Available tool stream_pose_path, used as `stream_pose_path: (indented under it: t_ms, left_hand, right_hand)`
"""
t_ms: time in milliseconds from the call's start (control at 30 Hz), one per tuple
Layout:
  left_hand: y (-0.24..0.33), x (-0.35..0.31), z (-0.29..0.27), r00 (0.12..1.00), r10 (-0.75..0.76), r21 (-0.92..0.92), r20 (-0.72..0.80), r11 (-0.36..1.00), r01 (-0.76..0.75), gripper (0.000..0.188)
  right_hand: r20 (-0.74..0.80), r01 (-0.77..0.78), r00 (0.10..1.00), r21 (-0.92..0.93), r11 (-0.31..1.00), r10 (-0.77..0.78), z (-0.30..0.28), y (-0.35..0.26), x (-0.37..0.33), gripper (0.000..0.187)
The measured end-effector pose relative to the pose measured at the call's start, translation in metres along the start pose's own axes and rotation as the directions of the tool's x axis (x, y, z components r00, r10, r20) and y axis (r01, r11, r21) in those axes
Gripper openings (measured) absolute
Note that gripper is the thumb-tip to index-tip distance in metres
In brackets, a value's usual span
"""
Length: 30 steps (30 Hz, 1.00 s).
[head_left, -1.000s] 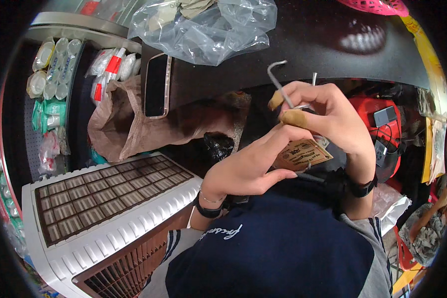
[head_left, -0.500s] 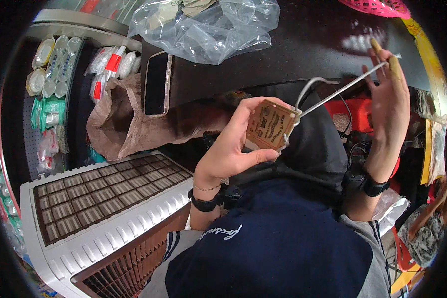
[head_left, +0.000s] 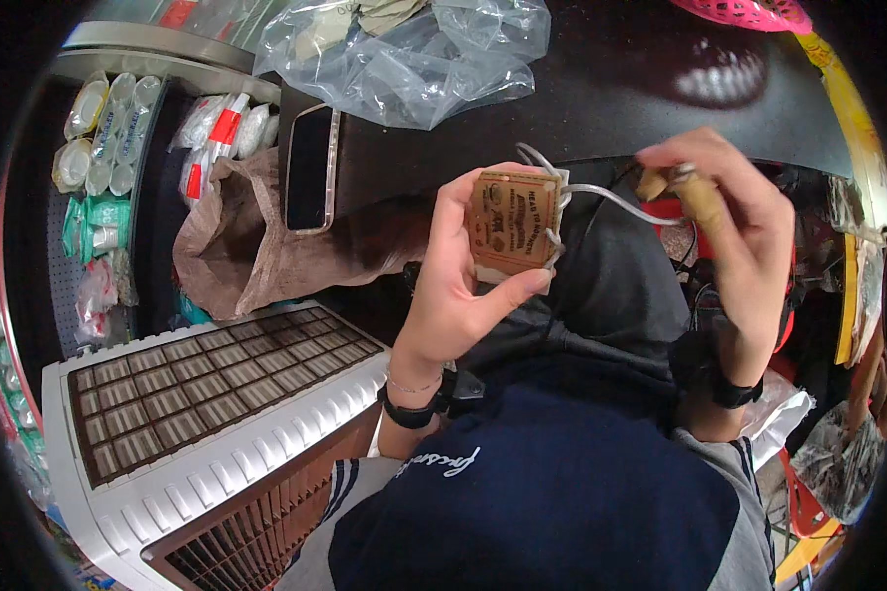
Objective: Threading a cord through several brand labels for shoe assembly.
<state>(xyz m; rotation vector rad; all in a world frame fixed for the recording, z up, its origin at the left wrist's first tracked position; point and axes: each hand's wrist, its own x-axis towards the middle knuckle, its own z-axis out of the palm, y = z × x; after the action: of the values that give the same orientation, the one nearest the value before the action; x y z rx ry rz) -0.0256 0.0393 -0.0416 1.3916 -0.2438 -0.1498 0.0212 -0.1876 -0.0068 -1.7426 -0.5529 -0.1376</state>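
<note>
Nearer the brown printed cards (head_left: 515,231) than half a second ago, the right hand (head_left: 734,212) curls its fingers by the slackened pale cord (head_left: 616,194), its grip unclear. Clasped edgewise between thumb and fingers of the left hand (head_left: 448,291), the cards sit above the lap (head_left: 616,286); beyond, a clear plastic bag (head_left: 414,74) and phone (head_left: 310,167) lie on the bench (head_left: 611,89).

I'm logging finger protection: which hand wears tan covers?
The right hand: tan covers on thumb and one finger; the left hand, gripping the brown card, shows a bare thumb.
</note>
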Motion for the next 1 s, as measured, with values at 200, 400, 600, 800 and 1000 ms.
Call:
stream_pose_path:
  t_ms: [200,400,600,800,1000]
  left_hand:
    - [0.004,0.003,0.013,0.985,0.171,0.489,-0.018,0.861,-0.14,0.071]
    - [0.005,0.003,0.02,0.971,0.239,0.518,-0.02,0.833,-0.194,0.07]
    - [0.007,0.002,0.025,0.955,0.297,0.613,-0.001,0.755,-0.234,0.07]
    - [0.003,0.003,0.025,0.95,0.311,0.624,0.016,0.739,-0.253,0.07]
    - [0.008,0.0,0.03,0.942,0.334,0.637,0.001,0.726,-0.258,0.07]
  right_hand:
    - [0.049,-0.223,0.974,0.028,0.974,0.221,0.02,-0.018,-0.001,0.025]
    - [-0.026,-0.174,0.984,-0.022,0.984,0.174,0.034,-0.008,-0.005,0.023]
    - [-0.011,-0.036,0.999,-0.102,0.994,0.035,0.032,-0.005,-0.004,0.021]
    - [-0.062,0.023,0.998,-0.094,0.995,-0.029,0.034,0.0,-0.006,0.025]
    - [-0.043,0.033,0.998,-0.167,0.985,-0.041,0.034,-0.004,-0.003,0.019]
